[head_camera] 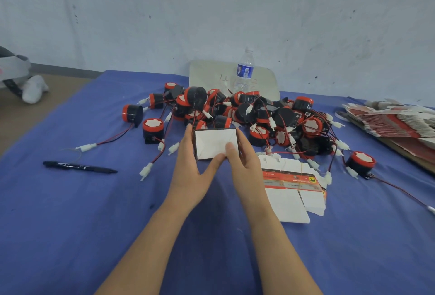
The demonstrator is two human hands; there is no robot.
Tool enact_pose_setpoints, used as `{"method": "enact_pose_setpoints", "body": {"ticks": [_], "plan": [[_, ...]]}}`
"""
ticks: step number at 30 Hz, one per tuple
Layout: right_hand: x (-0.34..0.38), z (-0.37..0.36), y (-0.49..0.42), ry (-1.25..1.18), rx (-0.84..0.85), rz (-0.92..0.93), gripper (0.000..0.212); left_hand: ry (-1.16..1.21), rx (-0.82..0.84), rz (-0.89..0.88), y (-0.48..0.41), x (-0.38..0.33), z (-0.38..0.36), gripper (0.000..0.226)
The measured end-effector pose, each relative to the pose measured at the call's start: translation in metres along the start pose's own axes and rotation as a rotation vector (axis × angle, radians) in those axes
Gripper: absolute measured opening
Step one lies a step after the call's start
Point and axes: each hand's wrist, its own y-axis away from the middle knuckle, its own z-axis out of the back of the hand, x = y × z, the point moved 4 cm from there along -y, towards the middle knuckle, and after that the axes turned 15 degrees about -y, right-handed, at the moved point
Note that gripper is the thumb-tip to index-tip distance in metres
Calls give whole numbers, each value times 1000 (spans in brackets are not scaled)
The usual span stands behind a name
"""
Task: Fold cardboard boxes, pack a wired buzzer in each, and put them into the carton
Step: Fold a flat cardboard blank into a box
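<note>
A small white cardboard box (213,140) with folded end flaps is held up between both hands at the table's middle. My left hand (190,167) grips its left side, thumb under the lower edge. My right hand (243,161) grips the right side, its thumb pressing on the white flap. Behind the box lies a heap of black-and-red wired buzzers (247,113) with white plugs. A small stack of flat unfolded boxes (292,191) lies just right of my right hand.
A blue cloth (94,212) covers the table. A black pen (80,167) lies at left. A water bottle (244,69) stands on a white board at the back. A large fanned stack of flat boxes (390,120) sits at the far right. Loose buzzers (361,161) lie around.
</note>
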Motion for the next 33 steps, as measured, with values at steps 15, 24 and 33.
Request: {"method": "enact_pose_setpoints", "body": {"ticks": [15, 24, 33], "plan": [[12, -4, 2, 288, -29, 245, 26, -99, 106, 187, -6, 21, -1, 27], [18, 5, 1, 147, -125, 228, 36, 79, 153, 295, -3, 25, 3, 95], [-9, -28, 13, 874, 330, 78, 20, 182, 168, 381, -2, 18, 4, 64]]}}
